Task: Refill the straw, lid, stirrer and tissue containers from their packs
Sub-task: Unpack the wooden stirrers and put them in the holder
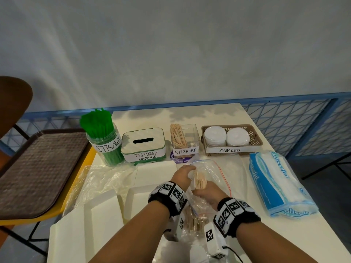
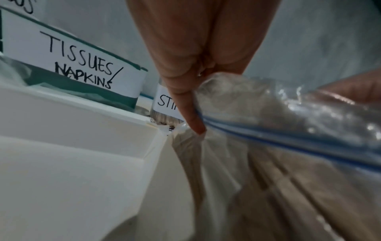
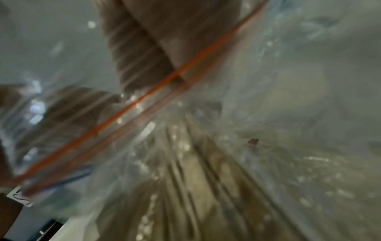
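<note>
Both hands work on the clear zip bag (image 1: 207, 168) of wooden stirrers, lying on the white bench (image 1: 237, 186) in front of the container row. Left hand (image 1: 183, 174) pinches the bag's mouth edge – in the left wrist view its fingers (image 2: 185, 101) are curled onto the plastic right at the blue zip strip. Right hand (image 1: 206, 192) is inside the bag, fingers wrapped around a bundle of stirrers (image 1: 200, 180) that stands up out of its grip. The right wrist view is blurred; it shows only plastic, the orange zip line and stirrers underneath.

Row at the back of the bench, left to right:
- jar labelled STRAWS (image 1: 105, 144), packed with green straws
- box labelled TISSUES/NAPKINS (image 1: 143, 144), lid on, slot on top
- clear box labelled STIRRERS (image 1: 185, 139), a leaning bunch of stirrers at its left side
- basket labelled CUP LIDS (image 1: 254, 140), two stacks of white lids side by side in it

Blue tissue pack (image 1: 276, 184) lies at the bench's right edge, well apart from the tissue box. White napkin stacks (image 1: 103, 204) and loose clear plastic wrap (image 1: 102, 175) lie on the left part of the bench. Brown tray (image 1: 36, 171) sits on a yellow chair left of the bench.
</note>
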Motion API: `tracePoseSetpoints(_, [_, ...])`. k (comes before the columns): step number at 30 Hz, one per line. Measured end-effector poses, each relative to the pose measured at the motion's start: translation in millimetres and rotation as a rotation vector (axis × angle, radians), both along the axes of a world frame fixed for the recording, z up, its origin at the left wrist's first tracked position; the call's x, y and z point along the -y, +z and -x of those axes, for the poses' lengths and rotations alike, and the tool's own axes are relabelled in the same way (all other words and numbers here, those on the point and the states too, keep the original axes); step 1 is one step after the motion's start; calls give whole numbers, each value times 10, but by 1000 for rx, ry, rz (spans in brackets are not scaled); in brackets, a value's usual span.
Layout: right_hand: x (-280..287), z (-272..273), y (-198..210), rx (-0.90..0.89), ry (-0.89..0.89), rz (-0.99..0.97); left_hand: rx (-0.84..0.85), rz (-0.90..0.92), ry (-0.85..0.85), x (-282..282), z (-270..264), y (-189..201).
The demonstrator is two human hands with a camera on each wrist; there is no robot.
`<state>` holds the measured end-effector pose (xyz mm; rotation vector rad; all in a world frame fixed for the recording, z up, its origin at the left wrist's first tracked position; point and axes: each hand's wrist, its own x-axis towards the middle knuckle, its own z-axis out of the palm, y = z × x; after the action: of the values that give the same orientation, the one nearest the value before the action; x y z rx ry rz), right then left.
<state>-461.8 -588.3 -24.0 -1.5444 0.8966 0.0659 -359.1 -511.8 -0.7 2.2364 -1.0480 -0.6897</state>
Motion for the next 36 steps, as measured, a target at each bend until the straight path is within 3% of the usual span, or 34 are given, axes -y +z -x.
tracePoseSetpoints(8, [-68, 9, 177, 223, -70, 7, 67, -83, -35, -47, -53, 22])
tracePoseSetpoints(13, [9, 3, 360, 380, -268, 4, 127, -109, -99, -92, -17, 9])
tracePoseSetpoints(18, [100, -84, 513, 437, -348, 94, 196, -142, -138, -115, -31, 17])
tracePoseSetpoints(25, [370, -110, 829, 548, -625, -50, 364, -228, -314, -219, -107, 6])
tracePoseSetpoints(28, [443, -151, 991, 603, -653, -67, 345, -189, -258, -220, -173, 121])
tracePoseSetpoints(30, [444, -182, 1167, 677, -634, -66, 175, 48, 7, -179, -195, 300])
tracePoseSetpoints(32, [425, -224, 1339, 725, -574, -16, -292, 265, 328, -113, -193, 517])
tracePoseSetpoints(34, [371, -276, 1480, 748, -481, 105, -884, 331, 432, -49, -163, 707])
tracePoseSetpoints(36, [268, -332, 1569, 769, -361, 233, -1231, 294, 365, -30, -151, 826])
